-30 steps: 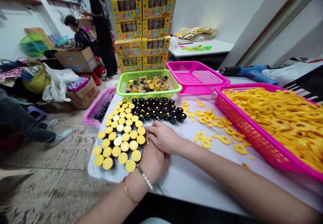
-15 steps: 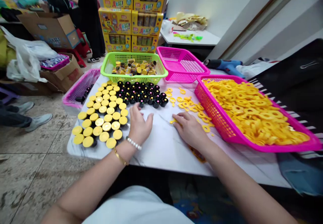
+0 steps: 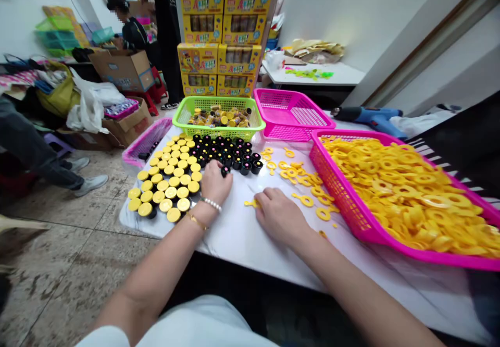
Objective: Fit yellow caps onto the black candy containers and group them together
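Observation:
My left hand (image 3: 216, 184) is at the near edge of the black cup-shaped pieces (image 3: 245, 166), its fingers closed round one small black piece (image 3: 225, 171). Left of it stand several round yellow-topped pieces (image 3: 171, 193) with black lower parts. My right hand (image 3: 278, 212) rests low over the white table, fingertips pinched on a small yellow ring-and-stem piece (image 3: 250, 203); part of that piece is hidden under the fingers. More loose yellow ring pieces (image 3: 305, 200) lie just right of this hand.
A pink basket (image 3: 344, 217) heaped with yellow pieces stands at right. Behind are a green basket (image 3: 179, 123) of small tubes and another pink basket (image 3: 292, 110). A blue tool (image 3: 371, 118) lies behind the heaped basket. Yellow boxes (image 3: 219, 65) are stacked beyond.
My left hand has moved to the black pieces and closed on one. My right hand has shifted left with the yellow ring piece, which shows more now. The view has swung left.

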A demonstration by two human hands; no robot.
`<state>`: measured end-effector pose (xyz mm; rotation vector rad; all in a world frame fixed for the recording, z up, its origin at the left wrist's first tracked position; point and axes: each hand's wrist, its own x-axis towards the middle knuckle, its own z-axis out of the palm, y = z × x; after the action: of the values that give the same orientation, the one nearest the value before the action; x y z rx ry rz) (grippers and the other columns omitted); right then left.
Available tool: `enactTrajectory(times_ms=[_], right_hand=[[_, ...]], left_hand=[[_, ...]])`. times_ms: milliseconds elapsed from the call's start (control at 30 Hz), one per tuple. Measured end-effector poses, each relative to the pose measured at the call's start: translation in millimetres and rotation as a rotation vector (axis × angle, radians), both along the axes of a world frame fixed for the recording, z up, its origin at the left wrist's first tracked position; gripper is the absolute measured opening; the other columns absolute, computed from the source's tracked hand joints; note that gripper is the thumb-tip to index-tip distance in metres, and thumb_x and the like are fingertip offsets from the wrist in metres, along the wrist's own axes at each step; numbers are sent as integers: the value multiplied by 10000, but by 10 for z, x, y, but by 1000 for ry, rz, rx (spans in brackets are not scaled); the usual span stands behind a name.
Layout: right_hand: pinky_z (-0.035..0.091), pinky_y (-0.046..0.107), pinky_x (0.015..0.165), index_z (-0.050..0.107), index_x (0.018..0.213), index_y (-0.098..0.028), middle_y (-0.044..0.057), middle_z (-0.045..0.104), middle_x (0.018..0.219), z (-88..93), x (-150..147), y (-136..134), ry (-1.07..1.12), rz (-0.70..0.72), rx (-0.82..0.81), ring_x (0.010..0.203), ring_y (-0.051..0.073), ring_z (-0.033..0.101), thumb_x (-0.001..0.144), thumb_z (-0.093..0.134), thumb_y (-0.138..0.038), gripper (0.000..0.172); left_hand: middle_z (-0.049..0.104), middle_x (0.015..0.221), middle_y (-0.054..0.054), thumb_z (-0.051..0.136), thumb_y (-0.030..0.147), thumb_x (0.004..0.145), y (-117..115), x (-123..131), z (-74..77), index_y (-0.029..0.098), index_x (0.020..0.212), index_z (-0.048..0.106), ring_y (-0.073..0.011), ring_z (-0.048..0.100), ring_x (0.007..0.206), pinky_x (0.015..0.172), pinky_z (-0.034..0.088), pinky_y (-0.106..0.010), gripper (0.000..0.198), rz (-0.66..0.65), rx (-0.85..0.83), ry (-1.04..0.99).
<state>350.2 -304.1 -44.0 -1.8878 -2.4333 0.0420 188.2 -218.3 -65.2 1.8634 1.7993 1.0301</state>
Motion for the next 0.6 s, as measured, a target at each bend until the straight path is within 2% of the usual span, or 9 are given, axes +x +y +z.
enactTrajectory(times_ms=[100,167,233,300,400,500,533,600], right_hand=[[519,351,739,677,1106,-170,130,663,979,39,-106,-146,-38,109,-17,913,263,628,876,467,-79,325],[542,368,723,711,1038,-209,118,676,949,35,-197,-298,-24,267,-13,858,265,644,842,547,-120,271],[567,419,735,737,996,-224,137,692,959,0,-305,-484,-21,432,22,865,310,645,772,647,-188,244],[583,459,764,750,991,-223,160,702,1006,-49,-412,-677,-24,507,76,902,351,643,740,651,-170,275],[590,453,678,750,963,-226,147,716,926,-75,-505,-902,57,491,53,817,335,660,768,523,-61,342],[582,371,629,726,1001,-205,93,718,849,12,-470,-921,419,492,-150,730,253,669,829,501,-75,311],[580,334,656,718,1026,-202,77,722,878,52,-432,-863,584,443,-212,742,220,674,852,519,-107,281],[559,277,701,727,1013,-213,49,718,905,108,-334,-668,875,241,-287,752,165,673,875,564,-199,214]], left_hand=[[555,943,-41,674,153,713,-386,-113,28,191,887,518,-199,588,875,810,499,-352,236,-93,32,66],[572,928,-25,657,162,739,-630,-183,21,200,918,528,-177,591,819,770,507,-327,224,-199,15,71],[606,895,-9,659,160,752,-796,-229,5,203,956,536,-163,597,774,749,514,-315,242,-265,-49,13],[634,901,-10,687,151,744,-874,-252,-7,199,1020,552,-156,599,755,743,520,-310,311,-287,-84,-45],[644,937,-32,717,140,751,-891,-279,-22,190,1052,604,-169,602,821,779,520,-315,325,-352,-34,-42],[636,922,-40,731,160,774,-883,-322,-40,191,1006,655,-181,604,870,798,515,-313,246,-437,-7,-25],[633,918,-40,736,167,776,-884,-338,-47,190,1010,664,-181,606,868,794,515,-310,246,-448,-9,-28],[627,905,-42,737,175,783,-886,-363,-58,182,1024,678,-178,607,852,782,515,-301,248,-463,-12,-34]])
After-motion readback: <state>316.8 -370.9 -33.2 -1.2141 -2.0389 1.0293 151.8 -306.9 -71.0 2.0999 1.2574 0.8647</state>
